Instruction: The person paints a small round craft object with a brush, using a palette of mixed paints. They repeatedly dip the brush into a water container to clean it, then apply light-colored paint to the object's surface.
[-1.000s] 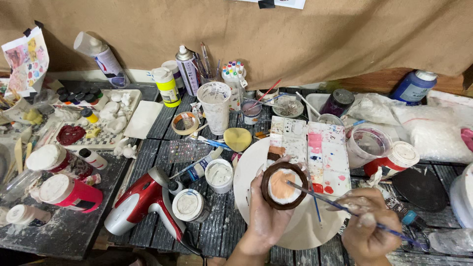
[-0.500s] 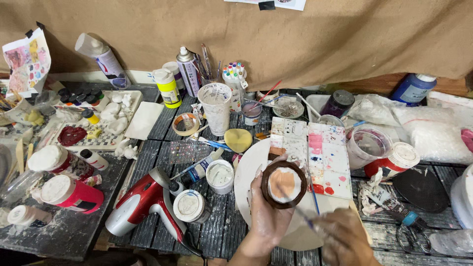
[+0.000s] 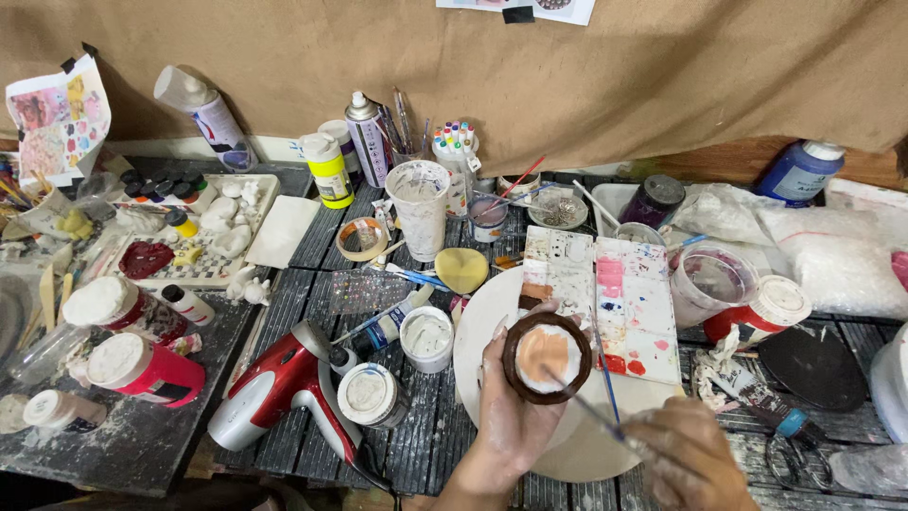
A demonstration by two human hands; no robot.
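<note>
left hand (image 3: 515,407) clamped around round brown dish (image 3: 547,357), held above white plate (image 3: 478,326) | right hand (image 3: 686,464) pinching thin brush (image 3: 586,409), tip on peach paint | risk: hard stroke tilts dish, smearing rim; sleeve may brush wet palette (image 3: 619,298)

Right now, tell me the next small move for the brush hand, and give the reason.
Probably draw the brush a short way across the peach face of the round piece. The left hand holds that piece face up over the white plate, the right hand grips the brush, and its tip already lies on the paint, with white showing at the lower edge.
</note>
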